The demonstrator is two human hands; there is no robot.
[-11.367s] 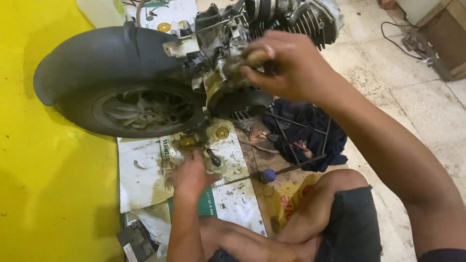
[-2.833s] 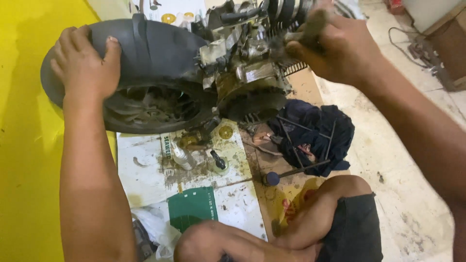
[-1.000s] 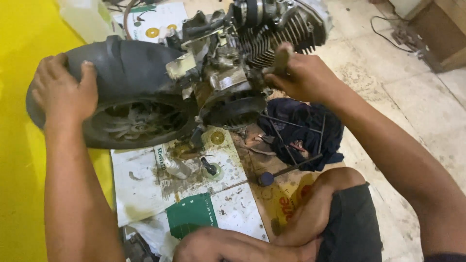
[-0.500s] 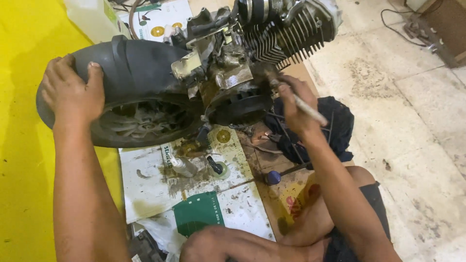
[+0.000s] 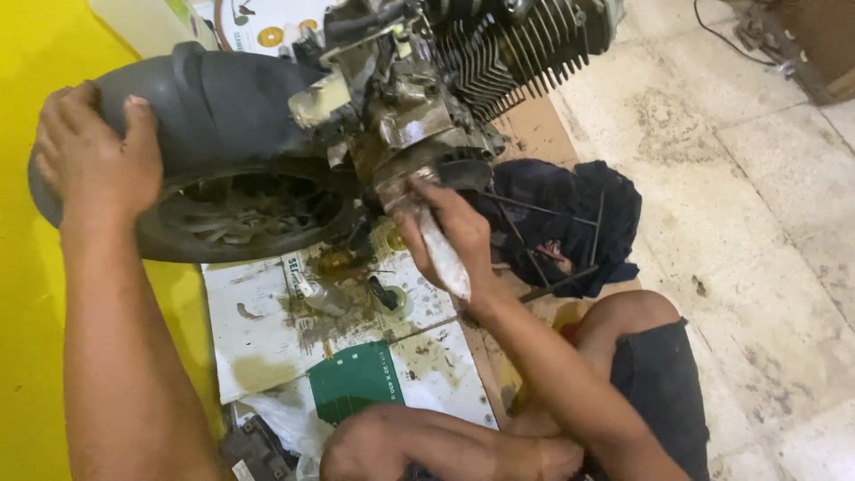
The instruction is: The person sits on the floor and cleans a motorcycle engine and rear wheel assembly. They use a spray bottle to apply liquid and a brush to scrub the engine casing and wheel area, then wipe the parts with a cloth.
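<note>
Our right hand (image 5: 450, 236) has dropped from the fins to the engine (image 5: 419, 125) underside, clenched on a tool handle (image 5: 443, 254); left hand (image 5: 93, 160) grasps the mudguard (image 5: 223, 102). Next needs steady bracing.

Your left hand (image 5: 93, 165) grips the rear of the black fender (image 5: 223, 102) over the wheel (image 5: 240, 214), while your right hand (image 5: 445, 236), holding a pale tool handle (image 5: 443, 254), presses against the underside of the greasy engine (image 5: 445, 89), above stained cardboard (image 5: 294, 330) and a dark cloth (image 5: 570, 214).
</note>
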